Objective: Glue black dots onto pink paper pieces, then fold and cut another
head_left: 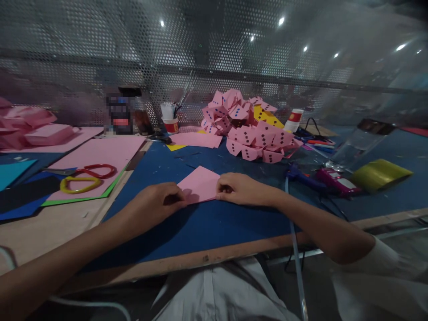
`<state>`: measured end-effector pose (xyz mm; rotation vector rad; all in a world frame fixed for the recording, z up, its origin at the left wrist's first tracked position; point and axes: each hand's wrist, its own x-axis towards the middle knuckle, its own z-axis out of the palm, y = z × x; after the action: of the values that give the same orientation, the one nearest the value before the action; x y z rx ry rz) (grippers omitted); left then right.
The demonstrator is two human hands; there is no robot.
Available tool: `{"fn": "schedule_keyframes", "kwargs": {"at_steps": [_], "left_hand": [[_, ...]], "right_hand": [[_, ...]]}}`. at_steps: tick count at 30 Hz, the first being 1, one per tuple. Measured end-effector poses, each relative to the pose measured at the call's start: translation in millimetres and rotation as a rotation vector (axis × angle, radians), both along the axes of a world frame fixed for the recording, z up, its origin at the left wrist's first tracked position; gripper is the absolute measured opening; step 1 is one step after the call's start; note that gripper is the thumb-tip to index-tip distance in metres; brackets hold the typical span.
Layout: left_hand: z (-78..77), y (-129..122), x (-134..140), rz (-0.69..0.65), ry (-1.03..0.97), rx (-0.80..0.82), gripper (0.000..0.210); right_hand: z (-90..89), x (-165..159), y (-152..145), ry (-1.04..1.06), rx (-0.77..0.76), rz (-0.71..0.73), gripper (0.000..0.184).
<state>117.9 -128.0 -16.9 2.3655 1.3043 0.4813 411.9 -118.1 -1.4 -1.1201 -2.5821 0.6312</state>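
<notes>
A small piece of pink paper with a pointed top lies on the blue mat, between my two hands. My left hand pinches its lower left corner between thumb and fingers. On the opposite side, my right hand grips the right corner with curled fingers. The paper's near edge runs almost straight from one hand to the other. Beyond it stand pink folded paper pieces with dark blue diamond marks, piled together.
Left are scissors with red and yellow handles on pink sheets. At right lie a blue glue gun, its cord hanging over the table edge, a clear bottle and a yellow tape roll. Paper cups stand behind.
</notes>
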Motion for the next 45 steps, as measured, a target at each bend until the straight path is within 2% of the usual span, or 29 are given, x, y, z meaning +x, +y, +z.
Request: {"fn": "schedule_keyframes", "kwargs": {"at_steps": [13, 22, 31, 45], "left_hand": [[-1.6, -7.7, -11.7, 0.066, 0.015, 0.052, 0.024], [-4.5, -12.2, -16.0, 0.041, 0.023, 0.120, 0.025], [-1.9, -12.4, -14.6, 0.112, 0.017, 0.063, 0.023], [1.3, -8.8, -18.1, 0.131, -0.015, -0.010, 0.035]], "right_hand": [[0.6, -1.0, -0.3, -0.015, 0.005, -0.010, 0.012], [-1.0, 0.1, 0.4, 0.001, 0.006, -0.004, 0.012], [0.4, -1.4, -0.3, -0.006, 0.001, -0.017, 0.011], [-3.3, -0.3, 0.4, -0.005, 0.034, -0.014, 0.011]]}}
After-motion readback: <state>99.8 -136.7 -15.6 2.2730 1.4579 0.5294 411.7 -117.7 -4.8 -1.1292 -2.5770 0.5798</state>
